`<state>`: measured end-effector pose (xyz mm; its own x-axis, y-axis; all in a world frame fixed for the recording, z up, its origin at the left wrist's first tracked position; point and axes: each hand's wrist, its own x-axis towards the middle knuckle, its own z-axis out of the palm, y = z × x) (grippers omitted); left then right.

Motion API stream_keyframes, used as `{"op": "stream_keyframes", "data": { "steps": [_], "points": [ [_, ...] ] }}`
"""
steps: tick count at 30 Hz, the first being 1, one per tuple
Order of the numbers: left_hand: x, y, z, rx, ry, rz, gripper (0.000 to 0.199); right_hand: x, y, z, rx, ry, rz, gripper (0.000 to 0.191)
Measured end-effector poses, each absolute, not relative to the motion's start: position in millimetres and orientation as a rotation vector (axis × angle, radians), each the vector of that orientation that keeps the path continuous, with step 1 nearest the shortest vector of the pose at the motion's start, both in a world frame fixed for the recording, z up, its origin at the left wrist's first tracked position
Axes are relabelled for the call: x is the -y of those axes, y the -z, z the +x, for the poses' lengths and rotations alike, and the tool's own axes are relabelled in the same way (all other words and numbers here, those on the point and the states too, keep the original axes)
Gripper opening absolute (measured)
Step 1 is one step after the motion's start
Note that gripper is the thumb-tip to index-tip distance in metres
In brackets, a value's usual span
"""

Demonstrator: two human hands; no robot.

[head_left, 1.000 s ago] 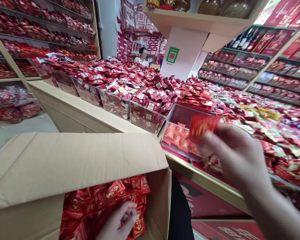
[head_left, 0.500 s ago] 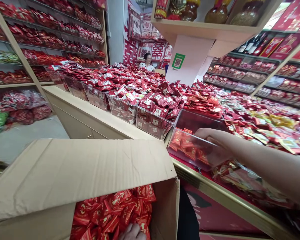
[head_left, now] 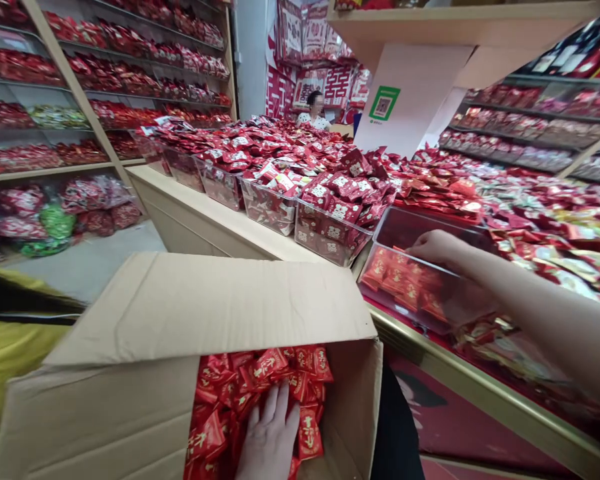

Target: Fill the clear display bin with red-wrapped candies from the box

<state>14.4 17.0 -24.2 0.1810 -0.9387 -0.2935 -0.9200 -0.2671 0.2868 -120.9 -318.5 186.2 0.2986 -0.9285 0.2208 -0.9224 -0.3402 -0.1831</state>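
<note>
My left hand (head_left: 270,433) lies flat, fingers apart, on the red candy packets (head_left: 260,380) inside an open cardboard box (head_left: 130,400) at the bottom of the view. My right hand (head_left: 437,248) reaches into a clear plastic bin (head_left: 405,227) on the counter, which holds a shallow layer of the same red packets (head_left: 400,280). The fingers curl down inside the bin; the bin wall blurs whether they hold a packet.
Neighbouring clear bins (head_left: 330,233) are heaped with red sweets along the counter (head_left: 215,227). Wall shelves (head_left: 80,100) of bagged sweets stand at left. A person (head_left: 316,110) sits far back. A yellow sleeve (head_left: 10,340) is at the left edge. A pillar (head_left: 400,100) carries a QR sign.
My right hand carried a red packet from mid-air down into the clear bin. My left hand spread flat over the packets in the box. The view shifted right and closer.
</note>
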Motion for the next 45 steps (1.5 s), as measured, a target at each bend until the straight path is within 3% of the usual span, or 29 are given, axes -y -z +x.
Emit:
{"op": "stream_keyframes", "data": {
  "steps": [2, 4, 6, 8, 10, 13, 16, 19, 21, 24, 30, 36, 39, 45],
  "points": [
    [-18, 26, 16, 1.826, 0.613, 2.387, 0.055, 309, -205, -115, -1.843, 0.495, -2.491, 0.021],
    [-17, 24, 16, 1.817, 0.61, 2.389, 0.05, 280, -221, -114, -1.792, 0.748, -2.488, 0.022],
    [-14, 20, 17, 1.836, 0.617, 2.372, 0.047, 233, -225, -117, -1.545, 1.042, -2.483, 0.023],
    [-12, 15, 18, 1.855, 0.629, 2.338, 0.044, 178, -206, -118, -1.143, 1.097, -2.503, 0.021],
    [-11, 12, 20, 1.856, 0.639, 2.307, 0.041, 130, -162, -116, -0.727, 0.754, -2.557, 0.011],
    [-12, 8, 23, 1.837, 0.642, 2.291, 0.039, 89, -74, -101, -0.768, 0.131, -2.416, 0.011],
    [-16, 6, 25, 1.84, 0.634, 2.281, 0.034, 81, -6, -82, -1.157, 0.051, -2.288, 0.022],
    [-19, 7, 28, 1.781, 0.684, 2.179, 0.015, 82, 22, -72, -1.278, 0.103, -2.253, 0.025],
    [-19, 9, 30, 1.629, 0.715, 2.085, 0.009, 80, 24, -74, -1.247, 0.117, -2.253, 0.022],
    [-17, 9, 33, 1.346, 0.719, 1.934, 0.016, 73, 18, -84, -1.207, 0.163, -2.233, 0.02],
    [-15, 0, 39, 1.397, 0.727, 1.697, 0.064, 61, -17, -106, -0.916, 0.43, -2.196, 0.016],
    [-13, -4, 33, 1.118, 1.1, 1.59, 0.024, 66, -33, -101, -0.809, 0.5, -1.613, 0.021],
    [-12, -4, 27, 0.858, 1.244, 1.439, 0.03, 66, -25, -97, -0.832, 0.584, -1.299, 0.03],
    [-11, 0, 21, 0.531, 1.405, 1.303, 0.038, 66, -9, -97, -0.895, 0.614, -0.944, 0.029]
  ]
}}
